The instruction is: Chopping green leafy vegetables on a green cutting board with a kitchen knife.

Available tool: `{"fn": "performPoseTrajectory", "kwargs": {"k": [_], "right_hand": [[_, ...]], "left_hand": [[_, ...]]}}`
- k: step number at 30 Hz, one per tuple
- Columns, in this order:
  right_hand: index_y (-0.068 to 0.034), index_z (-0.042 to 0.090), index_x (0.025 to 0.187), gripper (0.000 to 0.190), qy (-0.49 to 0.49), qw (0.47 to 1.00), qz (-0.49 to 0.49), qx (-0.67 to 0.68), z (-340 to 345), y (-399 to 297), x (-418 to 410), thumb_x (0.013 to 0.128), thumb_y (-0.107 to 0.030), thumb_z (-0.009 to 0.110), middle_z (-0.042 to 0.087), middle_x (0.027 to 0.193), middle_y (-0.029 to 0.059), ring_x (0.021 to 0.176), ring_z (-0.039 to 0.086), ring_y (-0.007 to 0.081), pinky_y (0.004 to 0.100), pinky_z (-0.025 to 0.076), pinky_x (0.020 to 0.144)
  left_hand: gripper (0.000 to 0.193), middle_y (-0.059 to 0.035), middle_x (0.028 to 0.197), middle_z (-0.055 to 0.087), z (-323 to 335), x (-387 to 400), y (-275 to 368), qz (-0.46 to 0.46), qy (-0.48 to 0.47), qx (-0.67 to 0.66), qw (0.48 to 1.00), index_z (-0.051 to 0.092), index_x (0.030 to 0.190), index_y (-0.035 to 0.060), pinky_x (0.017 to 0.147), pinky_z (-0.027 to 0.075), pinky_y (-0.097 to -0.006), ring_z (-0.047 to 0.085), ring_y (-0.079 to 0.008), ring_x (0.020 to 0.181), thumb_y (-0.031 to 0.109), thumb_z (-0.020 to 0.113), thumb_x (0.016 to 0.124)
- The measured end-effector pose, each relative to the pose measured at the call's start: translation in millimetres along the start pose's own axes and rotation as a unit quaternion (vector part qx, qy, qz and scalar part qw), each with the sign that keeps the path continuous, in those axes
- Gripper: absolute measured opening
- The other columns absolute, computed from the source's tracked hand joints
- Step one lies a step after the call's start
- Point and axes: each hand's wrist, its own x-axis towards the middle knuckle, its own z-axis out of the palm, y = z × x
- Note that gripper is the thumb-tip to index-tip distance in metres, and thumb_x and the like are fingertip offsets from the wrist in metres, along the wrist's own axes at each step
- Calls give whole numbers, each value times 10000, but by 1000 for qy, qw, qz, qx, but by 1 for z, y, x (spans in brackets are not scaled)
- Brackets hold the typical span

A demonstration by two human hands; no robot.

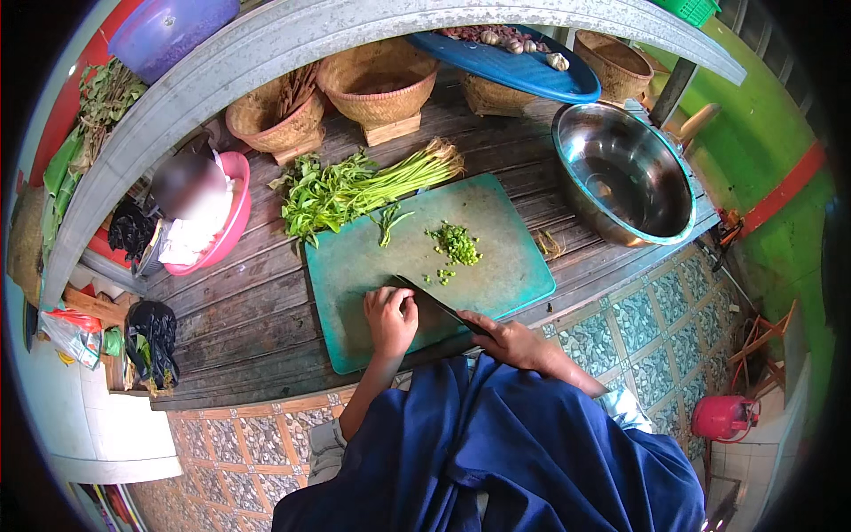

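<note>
My right hand (512, 340) grips the handle of a kitchen knife (435, 302), its dark blade slanting up and left over the cutting board (359, 299). Close beside the blade, near its tip, my left hand (391, 318) rests on the board with the fingers curled under. Whether anything is between those fingers is hidden. Chopped green stems (455, 243) form a small pile on the board, a few bits scattered below it. One loose leafy sprig (387, 223) lies at the board's upper edge. Behind it is a bundle of leafy greens (379, 179), roots pointing right.
On the slatted wooden table (233, 319) stand a large steel basin (625, 173), woven baskets (379, 80) and a pink basin (229, 226) holding white material. A blue tray (512, 63) carries garlic and shallots. A metal beam (332, 33) crosses overhead. Black plastic bag (151, 339) sits left.
</note>
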Motion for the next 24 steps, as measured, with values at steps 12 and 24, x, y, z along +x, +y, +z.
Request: {"fn": "performPoseTrajectory", "kwargs": {"k": [12,24], "right_hand": [[-232,321,1466,558,-38,997,40,-53,-12,-16,-7,952,-258,536,658,1010,238,840,647,435,513,537,751],[-266,402,1423,534,25,995,-21,-98,4,-9,-1,921,-224,581,665,891,221,741,662,395,473,546,615]], "left_hand": [[70,-65,837,616,1,-1,-4,-19,3,-2,1000,631,794,104,886,404,-438,541,-303,880,107,675,740],[50,-63,834,595,-2,-4,-3,-21,-7,34,999,644,811,113,897,395,-440,542,-301,879,133,653,766]]}}
